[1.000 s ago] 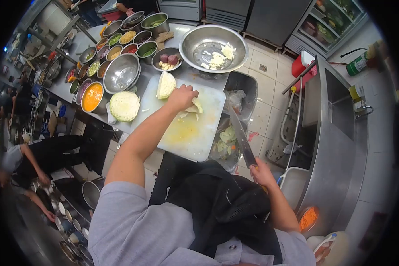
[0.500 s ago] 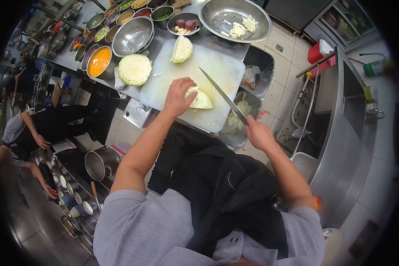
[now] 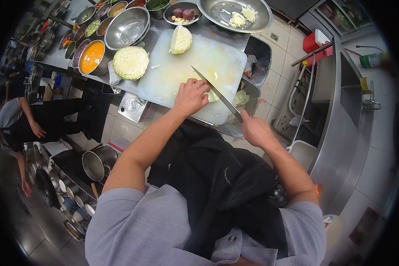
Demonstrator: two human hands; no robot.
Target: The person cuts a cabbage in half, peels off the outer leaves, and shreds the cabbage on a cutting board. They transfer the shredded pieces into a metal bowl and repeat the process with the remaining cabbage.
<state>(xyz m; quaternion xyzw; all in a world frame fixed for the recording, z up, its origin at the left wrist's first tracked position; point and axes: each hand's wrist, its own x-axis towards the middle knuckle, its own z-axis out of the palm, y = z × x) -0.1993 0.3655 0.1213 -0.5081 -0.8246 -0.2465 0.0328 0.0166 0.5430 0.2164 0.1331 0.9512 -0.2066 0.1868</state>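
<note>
My right hand (image 3: pixel 256 132) is wrapped round the handle of a long kitchen knife (image 3: pixel 225 101). Its blade points up and left across the white cutting board (image 3: pixel 157 86), passing close beside the fingers of my left hand (image 3: pixel 192 96). Those fingers are bent over and hold down a cabbage wedge (image 3: pixel 212 96), which shows only in part between hand and blade. Toward the board's far edge stands another cabbage wedge (image 3: pixel 181 40). A cabbage half (image 3: pixel 131 63) lies cut face up at the board's left edge. Small shreds are scattered on the board.
A wide steel bowl (image 3: pixel 199 6) with cabbage shreds sits beyond the board. Stacked steel bowls (image 3: pixel 127 29) and a pot of orange liquid (image 3: pixel 92 57) stand left. Bins (image 3: pixel 258 57) are right of the board, a steel sink unit (image 3: pixel 341 111) farther right. A co-worker (image 3: pixel 29 117) is at left.
My left hand has moved right over the cabbage wedge, covering more of it. The knife blade has come over to the wedge beside my fingers. The whole view has shifted slightly.
</note>
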